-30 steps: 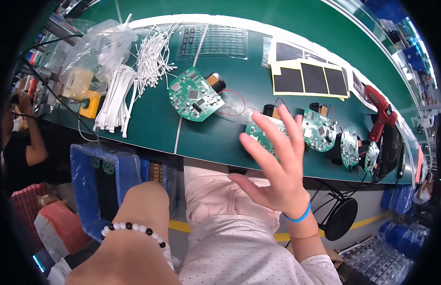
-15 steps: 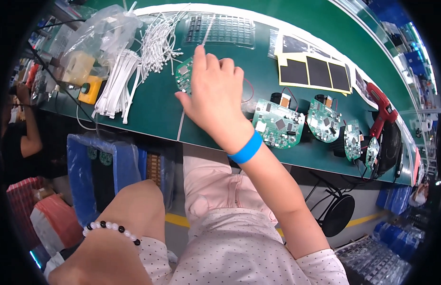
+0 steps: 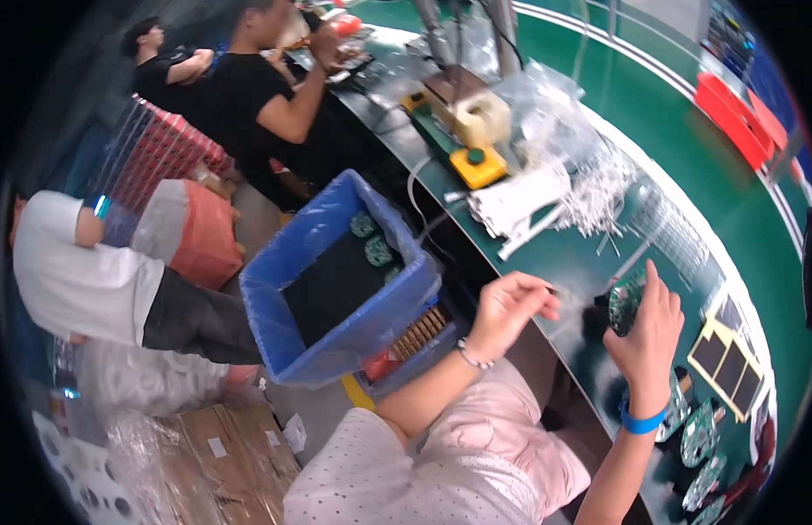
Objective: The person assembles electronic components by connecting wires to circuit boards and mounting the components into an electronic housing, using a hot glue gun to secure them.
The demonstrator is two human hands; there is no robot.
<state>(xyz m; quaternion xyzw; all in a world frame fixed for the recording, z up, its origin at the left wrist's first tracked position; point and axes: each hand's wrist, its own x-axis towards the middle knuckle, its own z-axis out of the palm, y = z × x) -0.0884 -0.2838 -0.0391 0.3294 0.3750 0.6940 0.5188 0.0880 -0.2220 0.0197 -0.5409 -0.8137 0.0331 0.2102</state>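
My right hand [image 3: 648,343] is over the green worktable, its thumb and fingers around a round green circuit board [image 3: 627,302] that stands tilted. A dark part [image 3: 598,317] shows beside the board, blurred. Left of it, my left hand [image 3: 509,313] is raised near the table's front edge with thumb and fingertips pinched together. Something small and dark [image 3: 552,290] shows at those fingertips, too small to name. Further right along the table, more green circuit boards [image 3: 700,433] stand in a row near my right wrist.
A blue-lined bin [image 3: 270,297] with a few circuit boards [image 3: 377,251] stands left of the table. White cable ties [image 3: 519,199], a yellow button box [image 3: 477,166], a clear tray [image 3: 672,232] and a yellow sticker sheet [image 3: 728,366] lie on the table. Other people [image 3: 248,96] are at the left.
The view has swung left, bringing the bin and other people into sight. My left hand has come up to the table's edge, pinched. The board under my right hand now stands tilted in it.
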